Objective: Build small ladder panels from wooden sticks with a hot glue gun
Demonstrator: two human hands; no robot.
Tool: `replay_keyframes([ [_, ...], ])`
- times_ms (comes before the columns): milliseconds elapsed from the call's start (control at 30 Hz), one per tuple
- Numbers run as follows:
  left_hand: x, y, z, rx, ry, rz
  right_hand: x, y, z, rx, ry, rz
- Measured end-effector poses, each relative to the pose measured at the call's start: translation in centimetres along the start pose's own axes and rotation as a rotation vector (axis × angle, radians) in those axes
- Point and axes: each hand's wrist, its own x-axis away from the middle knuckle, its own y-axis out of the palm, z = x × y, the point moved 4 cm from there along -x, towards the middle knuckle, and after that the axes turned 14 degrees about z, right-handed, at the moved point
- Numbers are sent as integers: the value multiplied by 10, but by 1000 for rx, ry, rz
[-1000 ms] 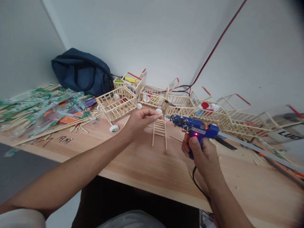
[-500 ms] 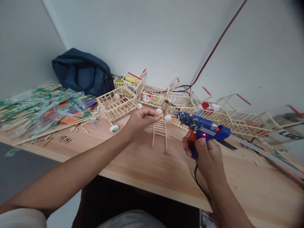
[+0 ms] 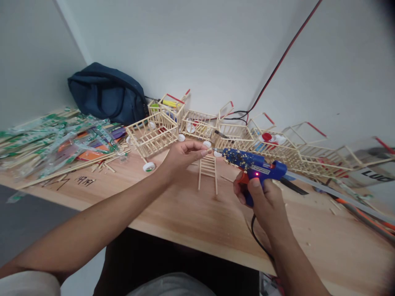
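Observation:
My right hand (image 3: 263, 199) grips a blue glue gun (image 3: 247, 160) with an orange trigger, a lit red light and dried yellowish crumbs along its barrel. The gun's nozzle points left, close to the fingertips of my left hand (image 3: 189, 156). Those fingers are pinched together, with a small pale tip at their ends too small to name. Under them on the table lies a ladder-like piece of thin wooden sticks (image 3: 207, 172). A small stick cart (image 3: 154, 135) with white bottle-cap wheels stands just left of my left hand.
More stick carts with red handles (image 3: 234, 135) line the wall. Plastic-wrapped sticks (image 3: 55, 144) and a dark blue bag (image 3: 108, 94) occupy the left. Cut stick bits (image 3: 108, 166) lie near them. A black cord (image 3: 254, 234) hangs from the gun over the table (image 3: 191, 222).
My right hand has brought the glue gun left, so its nozzle is now nearer the left fingertips. My left hand has stayed almost still.

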Motion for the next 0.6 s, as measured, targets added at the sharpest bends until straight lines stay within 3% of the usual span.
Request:
replay_keyframes([
  [600,4,2,2,-26,6,-12,0,-1,0,15,9,22],
])
